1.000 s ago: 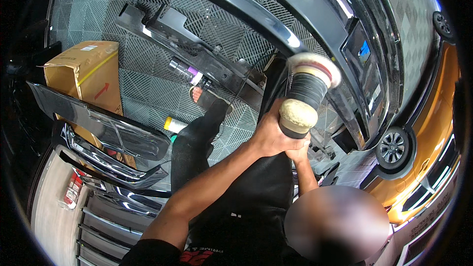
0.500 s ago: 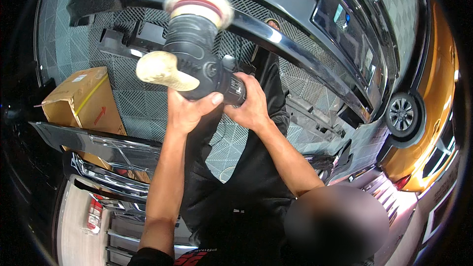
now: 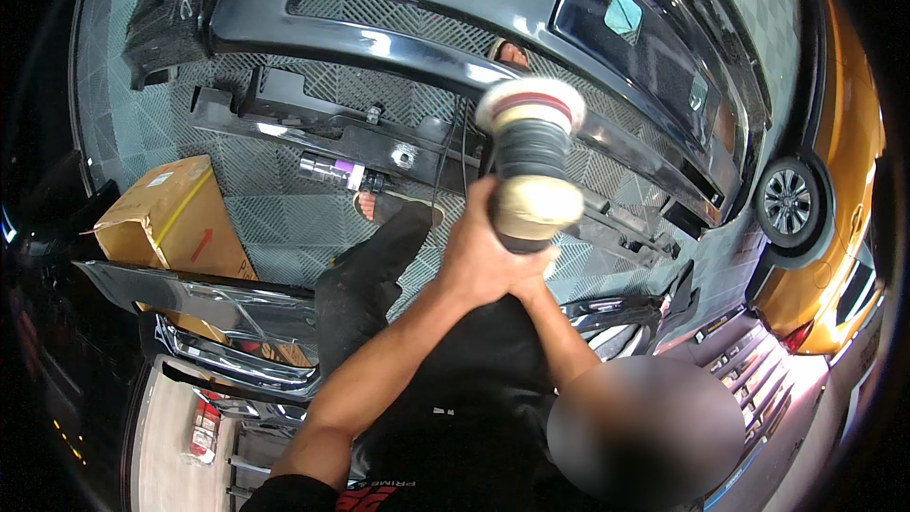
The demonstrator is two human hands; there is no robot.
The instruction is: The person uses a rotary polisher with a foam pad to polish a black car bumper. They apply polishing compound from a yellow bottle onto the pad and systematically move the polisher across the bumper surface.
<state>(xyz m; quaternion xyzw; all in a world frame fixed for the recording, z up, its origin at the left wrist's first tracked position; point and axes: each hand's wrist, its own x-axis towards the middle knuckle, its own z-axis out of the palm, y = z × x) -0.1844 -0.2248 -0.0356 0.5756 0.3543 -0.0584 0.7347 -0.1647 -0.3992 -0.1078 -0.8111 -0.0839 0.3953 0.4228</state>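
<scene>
My left hand is closed around the body of a black polisher. My right hand grips the same tool lower down, mostly hidden behind the left hand and the tool. A cream-coloured cover wraps the tool's middle. At its far end, the white-rimmed, dark red and cream pad is blurred at its edge. This pad lies over the lower bar of a glossy black car bumper; whether it touches cannot be told.
On the left stands an open cardboard box beside glossy dark panels. Black plastic brackets and a clear bottle with a purple band lie on the tiled floor. An orange car is at the right.
Both hands have carried the polisher right, along the bumper's lower bar. It now points more upright in view, and my right hand is more hidden. The view has shifted slightly.
</scene>
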